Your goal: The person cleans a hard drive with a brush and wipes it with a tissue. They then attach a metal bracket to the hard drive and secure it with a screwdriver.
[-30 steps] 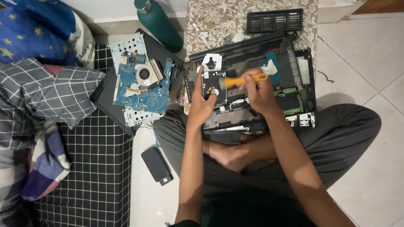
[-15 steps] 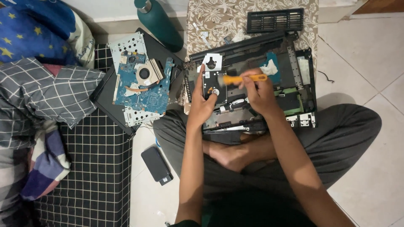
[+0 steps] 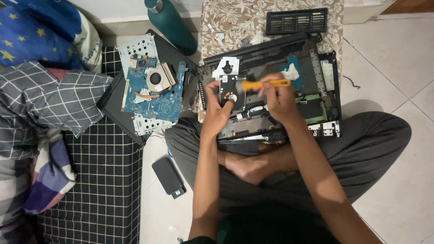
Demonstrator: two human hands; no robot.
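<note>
I sit cross-legged with an opened black laptop chassis resting on my legs. My left hand grips a small black hard drive by its left edge and holds it tilted over the chassis. My right hand is closed on an orange-handled tool, whose dark tip lies across the top of the drive. A white bracket sits just above the drive.
A blue motherboard with a fan lies on a dark panel to the left. A teal bottle stands behind it, and a black bit case rests on a patterned cloth. A dark phone-like device lies on the floor beside checked bedding.
The orange tool has shifted very slightly over the drive. Both hands stay in nearly the same place and keep their hold.
</note>
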